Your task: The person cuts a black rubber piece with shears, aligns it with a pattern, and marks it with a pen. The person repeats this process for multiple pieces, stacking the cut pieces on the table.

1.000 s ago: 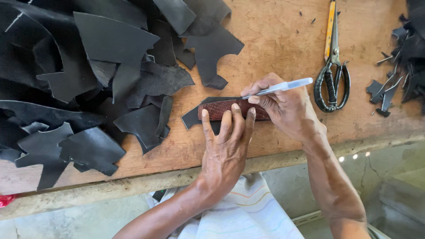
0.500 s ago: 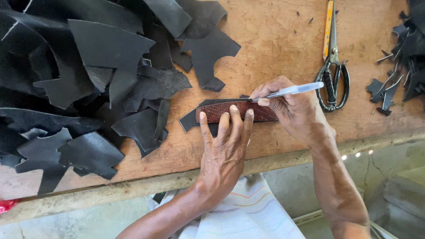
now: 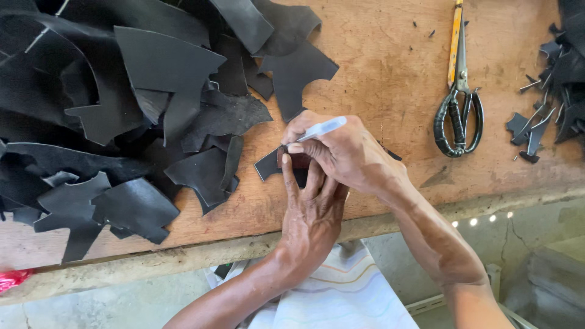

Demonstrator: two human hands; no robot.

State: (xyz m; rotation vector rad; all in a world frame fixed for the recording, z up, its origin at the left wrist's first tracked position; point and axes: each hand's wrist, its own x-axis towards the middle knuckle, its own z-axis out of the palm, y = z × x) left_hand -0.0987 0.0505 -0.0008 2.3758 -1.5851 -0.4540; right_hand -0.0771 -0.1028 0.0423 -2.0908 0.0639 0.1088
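We see right hand [image 3: 344, 152], gripping silver marker pen [image 3: 323, 128], now slid left along brown template [image 3: 297, 161]; left hand [image 3: 311, 207] presses template flat on black leather piece [image 3: 268, 164], frame centre; tracing nears end.

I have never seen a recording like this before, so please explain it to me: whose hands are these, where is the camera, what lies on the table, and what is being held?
There is no machine here. A person works with two bare hands, and the one camera sits on that person's head, looking down, so the arms enter from the bottom of the picture.

The left hand presses flat on a small reddish-brown strip that lies on a small black piece. The right hand crosses over it and holds a thin silver-white pen, its tip down at the strip's left end.

The surface is a worn wooden table. On its left lies a big heap of black cut sheets, probably leather. On the right lie scissors with dark handles, and at the far right, small black scraps.
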